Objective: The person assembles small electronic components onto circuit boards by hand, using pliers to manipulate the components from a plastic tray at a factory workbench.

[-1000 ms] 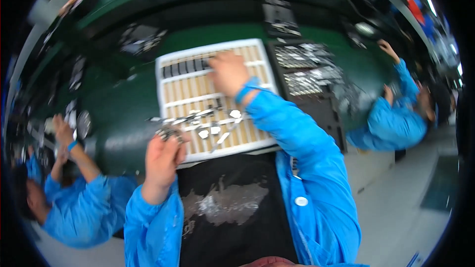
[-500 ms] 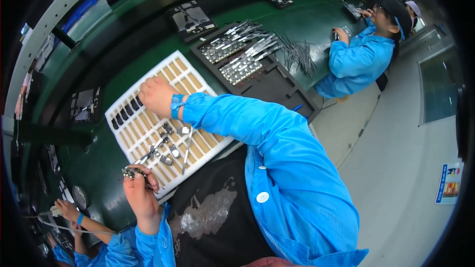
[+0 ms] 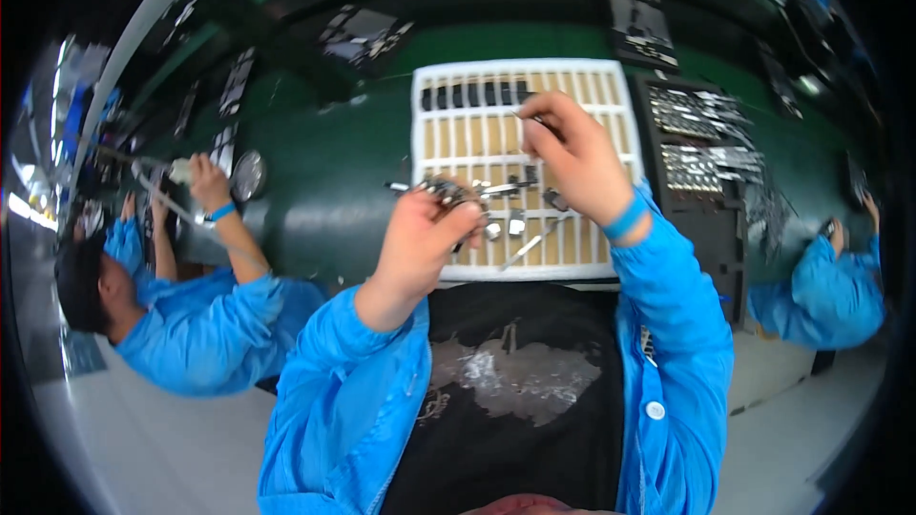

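Head view: one white slotted tray (image 3: 611, 86) lies on the green desk (image 3: 334, 181), straight ahead of the person. Most of its slots show a tan lining; a short row near the far left corner is filled with dark pieces (image 3: 472, 95).

The left hand (image 3: 425, 243) is raised over the tray's near left part, its grip clenched on a bunch of small metal parts (image 3: 448, 193); their number cannot be told, as they overlap. The right hand (image 3: 572, 157) is over the tray's middle, its thumb and forefinger pinched on one thin metal piece (image 3: 527, 117) just above the slots. A blue wristband (image 3: 625, 219) circles that wrist.

On the tray between and below the two hands lie loose metal pieces (image 3: 520, 229), roughly five or six, some long and thin, some short and blocky.

To the right of the tray, touching or just beside it, stand two black trays (image 3: 701, 143) packed with shiny metal parts too many and too small to count. More dark trays (image 3: 367, 33) sit farther back on the desk.

Two other people in blue coats are in view: one at the left (image 3: 191, 324), with both hands on something at the desk edge, and one at the far right (image 3: 830, 286).
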{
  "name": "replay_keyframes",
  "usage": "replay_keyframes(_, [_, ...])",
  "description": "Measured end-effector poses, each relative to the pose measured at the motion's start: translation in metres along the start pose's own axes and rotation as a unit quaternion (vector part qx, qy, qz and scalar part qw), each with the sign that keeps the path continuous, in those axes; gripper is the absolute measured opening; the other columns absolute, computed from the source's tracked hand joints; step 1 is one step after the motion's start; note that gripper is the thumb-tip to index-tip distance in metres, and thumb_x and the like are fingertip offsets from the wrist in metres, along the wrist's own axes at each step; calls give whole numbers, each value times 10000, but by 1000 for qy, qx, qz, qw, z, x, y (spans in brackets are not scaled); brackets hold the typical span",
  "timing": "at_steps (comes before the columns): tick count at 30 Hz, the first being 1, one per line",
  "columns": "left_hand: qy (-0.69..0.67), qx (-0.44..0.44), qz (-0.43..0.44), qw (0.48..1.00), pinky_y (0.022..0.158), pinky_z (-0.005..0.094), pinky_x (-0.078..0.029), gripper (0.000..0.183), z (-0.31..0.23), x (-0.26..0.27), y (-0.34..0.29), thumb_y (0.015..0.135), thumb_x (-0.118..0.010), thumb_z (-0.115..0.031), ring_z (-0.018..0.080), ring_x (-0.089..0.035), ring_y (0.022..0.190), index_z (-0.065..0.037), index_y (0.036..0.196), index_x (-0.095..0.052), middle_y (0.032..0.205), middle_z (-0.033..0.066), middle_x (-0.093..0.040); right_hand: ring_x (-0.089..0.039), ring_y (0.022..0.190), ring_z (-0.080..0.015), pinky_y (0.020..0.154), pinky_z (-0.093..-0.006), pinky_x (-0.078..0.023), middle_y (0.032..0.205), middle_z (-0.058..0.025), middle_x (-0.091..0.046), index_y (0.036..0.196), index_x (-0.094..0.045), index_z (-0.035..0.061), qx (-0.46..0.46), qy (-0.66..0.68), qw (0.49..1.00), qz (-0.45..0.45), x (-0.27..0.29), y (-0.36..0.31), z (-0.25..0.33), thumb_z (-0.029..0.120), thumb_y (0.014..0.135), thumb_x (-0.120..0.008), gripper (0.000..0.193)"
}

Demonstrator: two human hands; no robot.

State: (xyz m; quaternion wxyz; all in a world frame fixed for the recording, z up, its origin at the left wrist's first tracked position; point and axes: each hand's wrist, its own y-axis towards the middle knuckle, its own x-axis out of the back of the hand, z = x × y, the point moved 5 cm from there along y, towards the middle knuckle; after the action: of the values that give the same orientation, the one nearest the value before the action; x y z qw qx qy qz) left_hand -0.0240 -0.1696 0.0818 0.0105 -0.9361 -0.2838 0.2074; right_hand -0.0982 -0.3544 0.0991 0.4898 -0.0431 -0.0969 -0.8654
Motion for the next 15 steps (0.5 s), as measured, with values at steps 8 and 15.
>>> replay_keyframes(8, [-58, -5, -27, 998, 652, 290, -492, 193, -10, -6, 9, 929, -661, -188, 148, -595, 720, -26, 992, -577, 820, 60, -619, -541, 765, -69, 682, -230, -451, 827, -18, -582, 1042, -559, 13, -96, 102, 987, 73, -25, -49, 36, 71, 981, -559, 84])
replay_keyframes(15, [-80, -22, -30, 996, 644, 282, -500, 243, -17, -13, 7, 924, -692, -245, 143, -606, 751, -48, 991, -567, 851, 59, -624, -613, 844, -114, 762, -270, -502, 920, -65, -637, 1046, -582, -5, -21, 63, 997, 46, -32, -56, 41, 42, 972, -566, 89])
